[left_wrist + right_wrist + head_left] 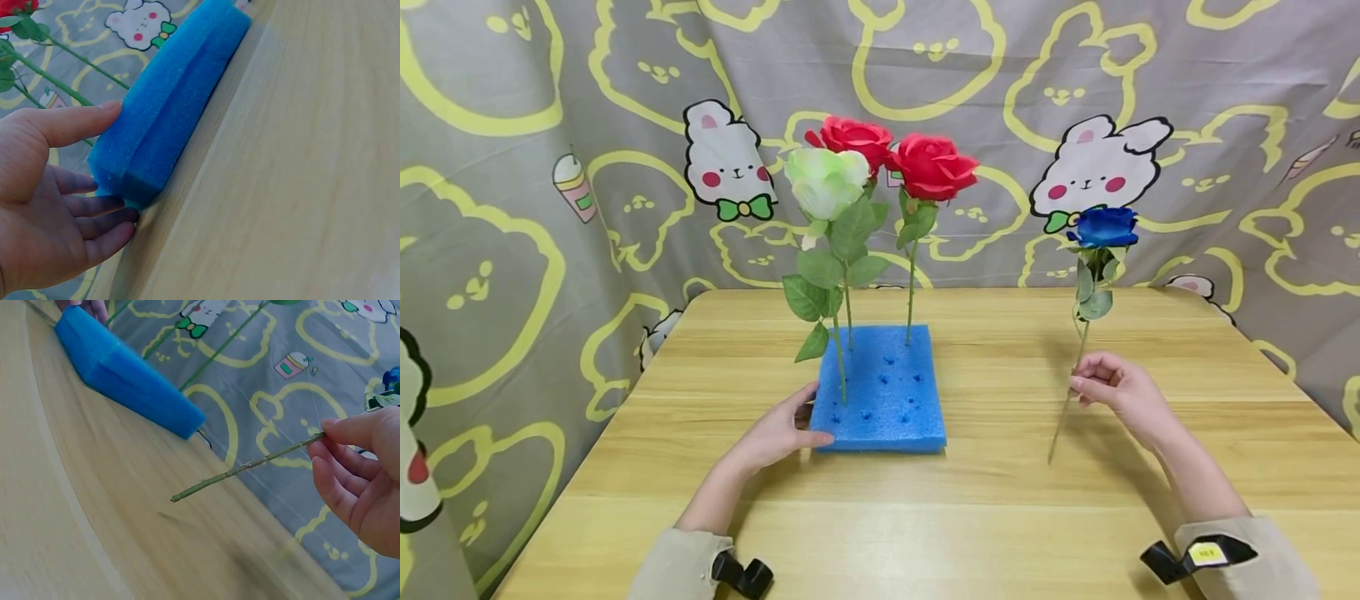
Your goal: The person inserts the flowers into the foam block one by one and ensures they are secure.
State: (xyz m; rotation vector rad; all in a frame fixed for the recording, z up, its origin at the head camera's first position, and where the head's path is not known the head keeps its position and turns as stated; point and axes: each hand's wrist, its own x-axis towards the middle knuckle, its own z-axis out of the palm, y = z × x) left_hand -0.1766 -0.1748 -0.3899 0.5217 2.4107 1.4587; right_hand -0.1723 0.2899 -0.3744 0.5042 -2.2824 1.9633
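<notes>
A blue foam block [887, 433] with several small holes in its top lies on the table, left of centre. My left hand [775, 429] holds its near left corner; in the left wrist view the thumb [81, 125] lies at the upper edge and the fingers meet the end. A pale green-white rose [826, 182] and two red roses [935, 167] stand upright in the block. On the right, my right hand [1120, 396] pinches the thin stem of a blue rose [1105, 227]. This stem tilts, with its bare lower end [187, 492] free of the block.
The light wooden table [1000, 517] reaches back to a grey patterned curtain [940, 75], which also hangs along both sides. A black wrist strap [1202, 554] with a camera sits on the right sleeve, another strap [741, 575] on the left.
</notes>
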